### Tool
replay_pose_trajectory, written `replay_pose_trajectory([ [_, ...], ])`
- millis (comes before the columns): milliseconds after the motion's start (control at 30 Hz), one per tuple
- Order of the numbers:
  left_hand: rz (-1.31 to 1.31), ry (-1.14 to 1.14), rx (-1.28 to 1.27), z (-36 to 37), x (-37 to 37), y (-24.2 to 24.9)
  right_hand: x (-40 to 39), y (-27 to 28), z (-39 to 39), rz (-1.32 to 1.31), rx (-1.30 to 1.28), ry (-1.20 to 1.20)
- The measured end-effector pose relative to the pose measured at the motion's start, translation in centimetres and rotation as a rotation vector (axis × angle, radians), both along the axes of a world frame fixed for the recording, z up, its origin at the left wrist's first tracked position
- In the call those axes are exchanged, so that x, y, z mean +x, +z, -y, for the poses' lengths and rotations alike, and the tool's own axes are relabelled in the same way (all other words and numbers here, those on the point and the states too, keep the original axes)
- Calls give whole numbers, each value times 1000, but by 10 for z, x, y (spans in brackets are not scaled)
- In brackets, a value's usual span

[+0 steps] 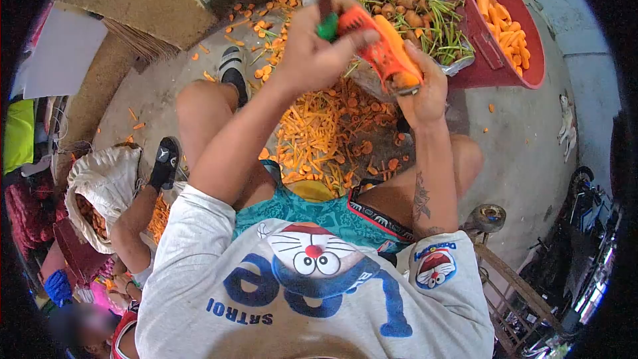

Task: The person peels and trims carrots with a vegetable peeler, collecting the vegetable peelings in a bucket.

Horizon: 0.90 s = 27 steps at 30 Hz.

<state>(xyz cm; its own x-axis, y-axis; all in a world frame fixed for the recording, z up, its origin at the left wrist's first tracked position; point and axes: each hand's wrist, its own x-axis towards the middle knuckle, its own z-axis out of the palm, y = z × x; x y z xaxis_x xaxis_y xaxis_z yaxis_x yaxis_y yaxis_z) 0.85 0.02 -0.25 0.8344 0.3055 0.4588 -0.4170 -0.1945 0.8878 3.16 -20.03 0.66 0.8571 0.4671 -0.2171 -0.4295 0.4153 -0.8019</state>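
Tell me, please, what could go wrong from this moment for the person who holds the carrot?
The right hand supports the carrot close beside the red tool in the left hand. If the tool has a sharp edge and slips, it might cut that supporting hand.

Carrot peelings and slices lie scattered near the person's shoe, so the person could slip when standing up.

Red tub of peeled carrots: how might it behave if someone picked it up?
The red tub would probably feel heavy, given its many carrots. It holds its shape, so it seems stiff. Open-topped, it might spill if tilted.
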Motion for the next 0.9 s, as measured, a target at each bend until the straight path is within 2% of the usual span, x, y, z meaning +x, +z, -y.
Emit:
replay_pose_trajectory([
  [33, 40, -16, 186, -4, 0, -4, -6, 1, -4, -4, -106, -169],
  [67, 29, 88, 49, -15, 10, -11, -6, -3, 2, -12, -111, -165],
  [100, 30, 94, 51, -31, 19, -15, -1, -8, 13, 22, -24, 19],
  [133, 5, 64, -152, -50, 27, -21, 4, -12, 19, 62, 69, 202],
  [200, -61, 83, -484, -45, 25, -9, 11, -18, 23, 18, 91, 210],
  [233, -194, 165, -297, -40, 23, -17, 15, -18, 24, -32, 103, 219],
  [267, -147, 88, -227, -16, 9, -10, 13, -9, 15, -29, 104, 214],
  [333, -109, 4, -165, 9, -1, -4, 2, 13, -9, -60, -62, -223],
  [367, 23, -44, -80, 10, 3, -5, 5, 1, 1, -65, -71, -226],
  [400, 153, -87, 5, 11, 4, -9, 12, -19, 18, 41, -40, -91],
  [433, 146, -80, -2, 8, 5, -13, 11, -20, 21, 147, -5, 51],
  [500, 31, 22, -119, -9, 8, -13, 7, -16, 23, 175, -29, 20],
  [567, -74, 111, -227, -28, 15, -11, 31, -39, 38, -17, 396, 452],
  [600, -125, 155, -284, -31, 19, -10, 37, -47, 42, -20, 371, 437],
  [633, -86, 190, -131, -16, 17, -20, 32, -38, 33, -14, 372, 432],
  [700, 136, -60, 74, 20, -10, 3, 9, -13, 11, 79, -20, -81],
  [767, 96, -11, 25, 6, 4, -6, 5, -14, 17, 82, -59, -76],
  [833, 59, 46, -11, -20, 18, -16, 3, -14, 23, 115, 28, 57],
  [900, 67, 97, -325, -47, 28, -17, 12, -14, 28, 113, 49, 155],
])
